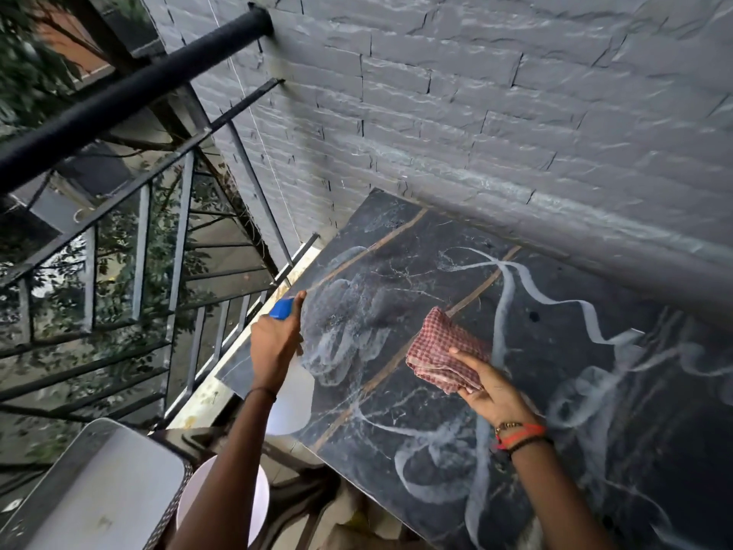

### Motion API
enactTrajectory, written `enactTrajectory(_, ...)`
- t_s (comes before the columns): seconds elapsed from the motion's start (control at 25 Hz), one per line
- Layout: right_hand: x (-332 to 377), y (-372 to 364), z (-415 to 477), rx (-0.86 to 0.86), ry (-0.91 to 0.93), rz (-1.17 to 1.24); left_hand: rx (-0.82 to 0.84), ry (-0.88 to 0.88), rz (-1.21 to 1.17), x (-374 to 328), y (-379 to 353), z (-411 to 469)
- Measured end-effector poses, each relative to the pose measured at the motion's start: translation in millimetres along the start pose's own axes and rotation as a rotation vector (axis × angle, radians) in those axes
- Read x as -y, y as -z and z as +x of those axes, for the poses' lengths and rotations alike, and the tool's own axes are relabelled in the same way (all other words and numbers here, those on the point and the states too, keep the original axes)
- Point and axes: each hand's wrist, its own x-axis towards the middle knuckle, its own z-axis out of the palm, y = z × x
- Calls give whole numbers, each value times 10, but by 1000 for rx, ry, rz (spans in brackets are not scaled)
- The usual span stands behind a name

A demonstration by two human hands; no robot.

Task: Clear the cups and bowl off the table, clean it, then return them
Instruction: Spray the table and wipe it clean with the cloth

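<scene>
The dark marble-patterned table [575, 371] fills the right half of the view, marked with white streaks and a wet patch. My left hand [275, 347] grips a white spray bottle [291, 402] with a blue nozzle, held over the table's left edge. My right hand [492, 391] holds a folded red-checked cloth [444, 351] just above the tabletop near its middle. A white bowl [254, 506] sits low at the bottom, partly hidden behind my left forearm. No cups show.
A grey brick wall [476, 113] runs along the table's far side. A black metal railing [119, 232] borders the left, with trees below. A grey flat surface [99, 490] lies at the bottom left, beside dark chair parts.
</scene>
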Motion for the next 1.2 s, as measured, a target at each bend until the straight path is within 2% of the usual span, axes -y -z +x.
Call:
enactTrajectory(0.12, -46, -54, 50, 46, 11, -55, 48, -37, -27, 55, 8, -30)
enactTrajectory(0.32, -50, -309, 288, 73, 71, -310, 112, -35, -65, 86, -18, 25)
enactTrajectory(0.52, 210, -757, 677, 99, 157, -452, 173, -31, -75, 28, -71, 320)
enactTrajectory(0.56, 260, -870, 766, 42, 203, -527, 182, -37, -76, 16, -78, 400)
enactTrajectory(0.6, 293, -974, 896, -61, 308, -695, 189, -39, -77, 4, -89, 490)
enactTrajectory(0.68, 253, -1144, 1070, -311, 631, -1210, 198, -37, -55, -22, -104, 652)
enactTrajectory(0.72, 166, -1219, 1120, -328, 745, -1414, 203, -37, -38, -32, -108, 728)
enactTrajectory(0.8, -77, -1324, 1295, -270, 677, -1661, 211, -34, -40, -24, -116, 879)
enactTrajectory(0.88, -316, -1401, 1480, -291, 623, -1834, 206, -21, -73, -11, -111, 974)
enactTrajectory(0.96, -468, -1624, 1600, -276, 698, -1916, 204, -10, -77, 20, -112, 1071)
enactTrajectory(1.08, -693, -1952, 1657, -99, 866, -2012, 201, -21, -61, 53, -122, 1202)
enactTrajectory(1.2, -939, -1834, 1511, 45, 984, -2076, 197, -38, -51, 29, -100, 1304)
